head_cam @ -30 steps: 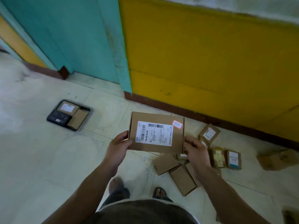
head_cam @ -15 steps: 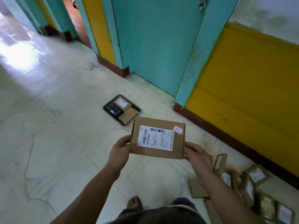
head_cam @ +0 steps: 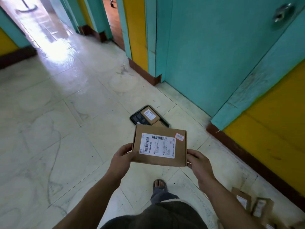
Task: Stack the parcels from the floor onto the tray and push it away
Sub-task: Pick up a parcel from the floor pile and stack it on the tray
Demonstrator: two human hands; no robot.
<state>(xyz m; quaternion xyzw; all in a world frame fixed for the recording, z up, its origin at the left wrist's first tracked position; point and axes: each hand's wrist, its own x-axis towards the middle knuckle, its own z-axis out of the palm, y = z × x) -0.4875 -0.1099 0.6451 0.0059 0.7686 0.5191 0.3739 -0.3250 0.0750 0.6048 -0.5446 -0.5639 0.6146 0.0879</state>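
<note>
Parcel [head_cam: 159,146], a flat brown carton with a white barcode label and a pink sticker, was held level above the floor [head_cam: 66,129], my left grip [head_cam: 122,158] and right grip [head_cam: 198,164] each clasping a short edge. In the past second I had swung away from the leftover parcels [head_cam: 257,205]. The part-loaded tray [head_cam: 132,119] now lay just ahead, so set-down looked close.

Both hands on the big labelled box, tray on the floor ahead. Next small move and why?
Probably carry the box forward and down toward the tray. Left hand and right hand grip its side edges, it is in the air short of the tray, and a smaller parcel already lies there, so it likely stacks on top.
</note>
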